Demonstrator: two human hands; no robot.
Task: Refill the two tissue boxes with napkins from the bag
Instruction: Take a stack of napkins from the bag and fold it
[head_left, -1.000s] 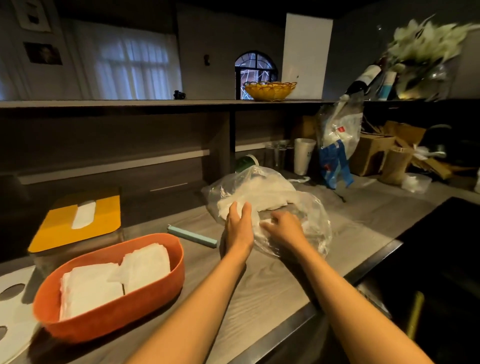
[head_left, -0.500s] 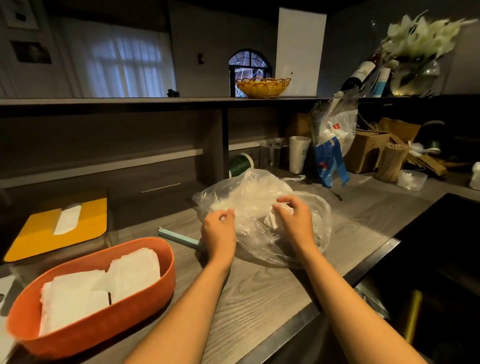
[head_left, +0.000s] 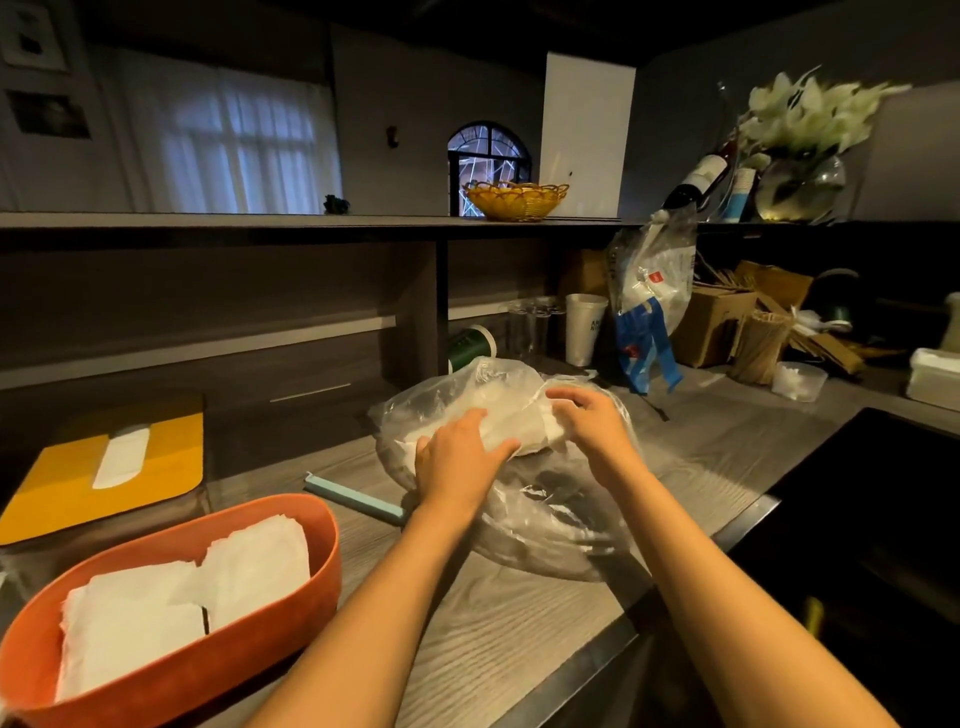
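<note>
**q:** since the orange tissue box (head_left: 291, 597) at the near left already has napkins (head_left: 156, 613) stacked in it with the top off, how far along would you say this is?

**a:** i'd guess past halfway. the orange one looks filled but it's open on top. the second tissue box, the one with the yellow lid (head_left: 104, 473), sits further back on the left with a white napkin poking out of its slot, so that one may be done too, can't see inside though.

**q:** and the hands?

**a:** both are at the clear plastic bag (head_left: 545, 514) in the middle of the counter (head_left: 727, 457). left hand (head_left: 457, 457) has its fingers curled over a white wad of napkins at the bag's mouth, right hand (head_left: 592, 421) pinches the far end of the same wad. whether they're holding bare paper or paper through plastic, i can't tell.

**q:** room to move?

**a:** decent. bare counter between the bag and the orange box, only a pale blue bag clip (head_left: 353, 499) lying in that lane. the near edge drops off to the right by a dark recess (head_left: 857, 545), and the bag's belly sits close to that edge. clutter is far right, well apart.
</note>
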